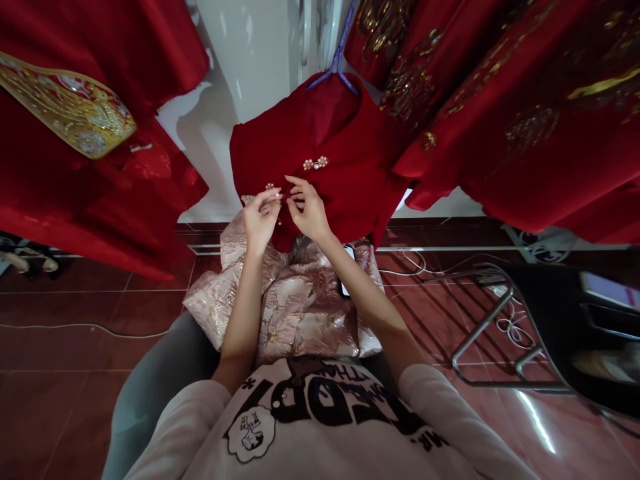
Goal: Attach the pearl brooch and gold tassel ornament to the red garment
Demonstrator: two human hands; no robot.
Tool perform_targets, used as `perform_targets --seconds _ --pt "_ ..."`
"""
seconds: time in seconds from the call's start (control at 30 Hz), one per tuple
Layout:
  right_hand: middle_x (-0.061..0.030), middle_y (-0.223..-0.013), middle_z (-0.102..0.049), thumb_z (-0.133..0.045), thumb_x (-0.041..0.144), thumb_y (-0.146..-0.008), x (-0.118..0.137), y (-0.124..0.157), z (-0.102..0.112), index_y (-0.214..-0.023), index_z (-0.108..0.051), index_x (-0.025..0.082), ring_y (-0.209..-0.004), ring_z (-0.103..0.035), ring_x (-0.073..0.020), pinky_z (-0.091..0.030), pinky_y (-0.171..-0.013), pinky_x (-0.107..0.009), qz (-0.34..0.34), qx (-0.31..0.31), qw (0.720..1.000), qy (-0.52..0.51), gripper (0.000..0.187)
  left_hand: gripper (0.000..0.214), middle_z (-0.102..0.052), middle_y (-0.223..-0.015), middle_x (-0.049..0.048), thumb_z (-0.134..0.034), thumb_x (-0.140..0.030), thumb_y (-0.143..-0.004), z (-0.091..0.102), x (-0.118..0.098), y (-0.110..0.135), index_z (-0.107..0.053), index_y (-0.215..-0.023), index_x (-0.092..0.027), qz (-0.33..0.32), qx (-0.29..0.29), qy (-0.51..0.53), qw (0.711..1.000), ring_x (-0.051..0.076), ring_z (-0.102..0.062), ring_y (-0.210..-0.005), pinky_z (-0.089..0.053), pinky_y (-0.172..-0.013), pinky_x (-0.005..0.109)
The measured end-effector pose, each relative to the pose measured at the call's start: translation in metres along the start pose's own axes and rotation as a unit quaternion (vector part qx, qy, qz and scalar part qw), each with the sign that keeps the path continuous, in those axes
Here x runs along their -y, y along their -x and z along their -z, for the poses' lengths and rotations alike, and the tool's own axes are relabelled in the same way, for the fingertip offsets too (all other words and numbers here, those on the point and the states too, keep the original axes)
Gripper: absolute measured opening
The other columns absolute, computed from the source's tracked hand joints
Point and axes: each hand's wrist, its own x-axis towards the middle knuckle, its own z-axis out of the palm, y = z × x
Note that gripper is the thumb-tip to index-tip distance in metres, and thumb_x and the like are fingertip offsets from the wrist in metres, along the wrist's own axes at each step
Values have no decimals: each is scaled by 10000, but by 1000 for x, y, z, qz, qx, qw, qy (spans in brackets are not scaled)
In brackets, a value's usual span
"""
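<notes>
A red jacket [345, 180] hangs on a purple hanger [336, 67] straight ahead of me. It has a pearl clasp [315, 163] on its chest and a second pearl clasp [271, 187] lower down. My left hand [260, 217] pinches the jacket's front edge at the lower clasp. My right hand [306, 208] is closed on the same edge just to the right, fingers curled toward the left hand. A pink and gold brocade cloth [290, 300] lies over my lap under both forearms.
Red embroidered garments hang at the left [90, 140] and at the right [520, 113]. A phone [346, 270] lies on the brocade by my right forearm. A metal-framed stand [505, 333] sits at the right on the red tile floor, with white cables nearby.
</notes>
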Motion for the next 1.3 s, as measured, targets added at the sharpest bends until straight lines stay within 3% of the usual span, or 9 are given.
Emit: perform_targets --seconds 0.23,0.53,0.87,1.1,1.3 --pt "-94 -1245 -596 -530 25 -802 0 2 11 -1484 -445 226 -1080 -617 -177 -600 -966 -335 23 46 999 -13 716 313 -767 -1068 40 -591 -33 -869 3 -3 0 -714 -1087 -220 -3 17 -19 1000 158 -742 -1028 -600 -978 320" --pt "-48 -1046 -630 -589 143 -917 -3 4 10 -1403 -551 229 -959 -608 -150 -618 -928 -304 21 4 1000 -22 495 295 -771 -1079 30 -574 -20 -867 5 -7 1 -717 -1035 -216 -11 0 -21 1000 145 -745 -995 -608 -947 304" --pt "-44 -1048 -657 -590 169 -922 0 -5 2 -1410 -546 235 -899 -630 -138 -616 -891 -282 7 -32 999 -25 495 220 -785 -1050 30 -674 -91 -839 3 -12 2 -743 -1016 -201 -16 -28 -47 998 163 -749 -963 -611 -948 317" --pt "-63 -1091 -650 -547 137 -932 4 -6 -4 -1401 -548 221 -922 -624 -152 -601 -936 -308 17 -49 999 12 476 224 -790 -1076 35 -657 -124 -868 5 -8 3 -770 -1046 -201 -20 -39 -83 996 182 -755 -981 -596 -990 360" --pt "-69 -1097 -639 -527 122 -940 7 -5 -7 -1395 -555 218 -933 -625 -150 -589 -983 -318 19 -56 998 26 466 142 -792 -928 24 -686 -122 -844 9 -11 2 -771 -930 -197 -23 -46 -79 996 168 -755 -867 -618 -894 323"
